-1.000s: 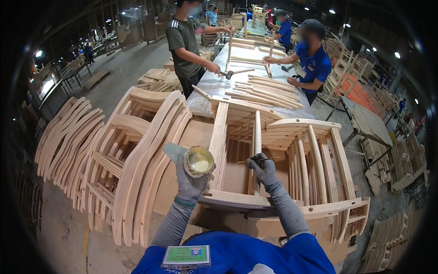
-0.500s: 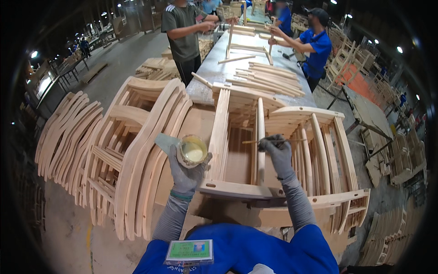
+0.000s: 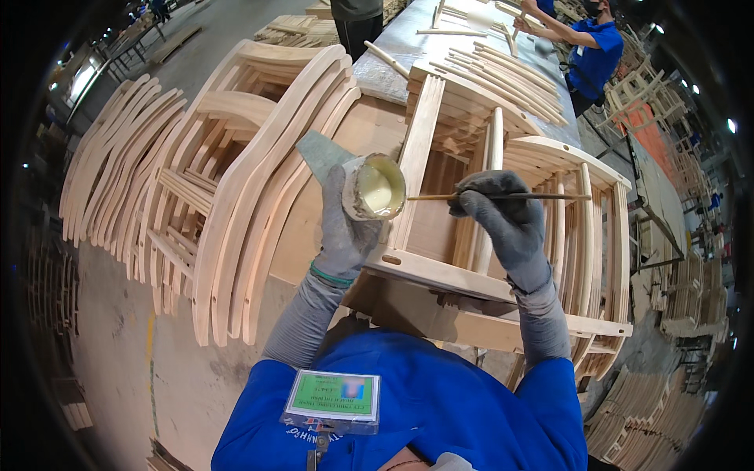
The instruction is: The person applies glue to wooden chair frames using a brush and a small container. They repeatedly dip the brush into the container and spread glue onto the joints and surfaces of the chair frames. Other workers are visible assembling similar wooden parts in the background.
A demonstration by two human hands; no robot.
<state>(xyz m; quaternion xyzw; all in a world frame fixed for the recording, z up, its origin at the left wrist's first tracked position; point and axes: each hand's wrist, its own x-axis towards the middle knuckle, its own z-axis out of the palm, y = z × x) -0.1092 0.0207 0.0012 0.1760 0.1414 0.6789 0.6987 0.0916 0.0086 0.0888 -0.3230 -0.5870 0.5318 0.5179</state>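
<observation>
My left hand (image 3: 345,231), in a grey glove, is closed around a small cup (image 3: 363,195) of pale yellow, creamy liquid. A flat grey-green piece (image 3: 320,154) juts out beside the cup, above my thumb; I cannot tell whether it is joined to it. My gloved right hand (image 3: 506,224) grips a thin stick (image 3: 559,196) held roughly level, its left end close to the cup's rim. Beneath both hands stand stacked wooden chair frames (image 3: 448,271) with slats and rails, their near rails showing slots.
More curved wooden frames (image 3: 267,180) stand at left, beside a row of curved wooden parts (image 3: 118,173). Ahead, a long table (image 3: 400,39) carries loose wooden sticks (image 3: 510,78). A co-worker in blue (image 3: 594,55) stands at its right side, another person (image 3: 357,20) at its left.
The view has tipped downward, so the frames and table sit higher in it. The stick's left end has come close to the cup; both hands still hold their things.
</observation>
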